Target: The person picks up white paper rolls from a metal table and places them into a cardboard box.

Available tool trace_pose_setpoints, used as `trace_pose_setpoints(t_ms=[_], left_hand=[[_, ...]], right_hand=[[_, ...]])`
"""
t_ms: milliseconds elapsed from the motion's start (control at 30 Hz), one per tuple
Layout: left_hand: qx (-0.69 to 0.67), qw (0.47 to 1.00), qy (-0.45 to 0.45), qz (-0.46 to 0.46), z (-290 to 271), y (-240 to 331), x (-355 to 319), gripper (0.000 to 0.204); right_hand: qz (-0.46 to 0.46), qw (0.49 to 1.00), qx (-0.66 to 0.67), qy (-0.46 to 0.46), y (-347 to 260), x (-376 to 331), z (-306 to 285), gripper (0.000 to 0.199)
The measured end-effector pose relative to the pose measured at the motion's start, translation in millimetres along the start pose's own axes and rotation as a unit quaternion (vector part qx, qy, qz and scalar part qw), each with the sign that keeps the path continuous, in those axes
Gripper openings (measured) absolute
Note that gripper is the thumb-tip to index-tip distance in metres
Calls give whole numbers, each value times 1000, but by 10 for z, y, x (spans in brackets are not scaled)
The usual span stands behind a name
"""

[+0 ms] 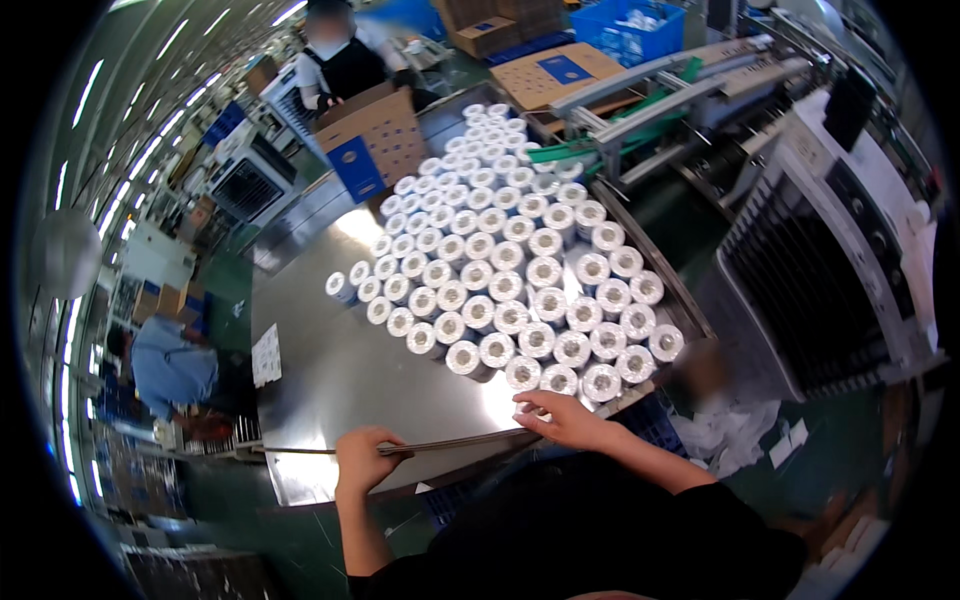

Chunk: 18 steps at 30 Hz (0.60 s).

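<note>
My left hand (366,460) is closed around a thin brown strip (450,441) at the table's near side. The strip looks like a flat sheet seen edge-on; its exact kind is unclear. Toward the right, my right hand (565,420) has its fingers slightly bent and apart, close to the nearest white-topped rolls (558,380) and the strip's right end. Whether its fingertips touch either is hard to make out. Many such rolls, white on top with bluish sides, stand upright in a dense group on the metal table (320,370).
A printed open carton (375,145) stands at the table's far end, before a person (345,60). A paper sheet (267,356) lies at the left edge. A conveyor frame (660,95) and a large grey machine (820,240) flank the right. Another person (175,370) works at left.
</note>
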State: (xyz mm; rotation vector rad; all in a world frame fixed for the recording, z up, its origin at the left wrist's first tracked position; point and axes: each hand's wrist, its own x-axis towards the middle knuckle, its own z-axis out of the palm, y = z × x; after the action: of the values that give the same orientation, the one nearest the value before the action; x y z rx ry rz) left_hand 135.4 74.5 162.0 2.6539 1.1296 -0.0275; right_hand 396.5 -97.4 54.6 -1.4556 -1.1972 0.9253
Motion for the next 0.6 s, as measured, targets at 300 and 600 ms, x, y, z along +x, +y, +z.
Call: trace_pose_setpoints(t_ms=[300, 600], left_hand=[[-20, 999, 27, 27, 86, -134, -170, 34], [84, 963, 229, -112, 77, -1082, -622, 77]], right_hand=[[-331, 906, -261, 42, -1187, 276, 482, 31], [-212, 844, -491, -35, -1087, 377, 875, 36]])
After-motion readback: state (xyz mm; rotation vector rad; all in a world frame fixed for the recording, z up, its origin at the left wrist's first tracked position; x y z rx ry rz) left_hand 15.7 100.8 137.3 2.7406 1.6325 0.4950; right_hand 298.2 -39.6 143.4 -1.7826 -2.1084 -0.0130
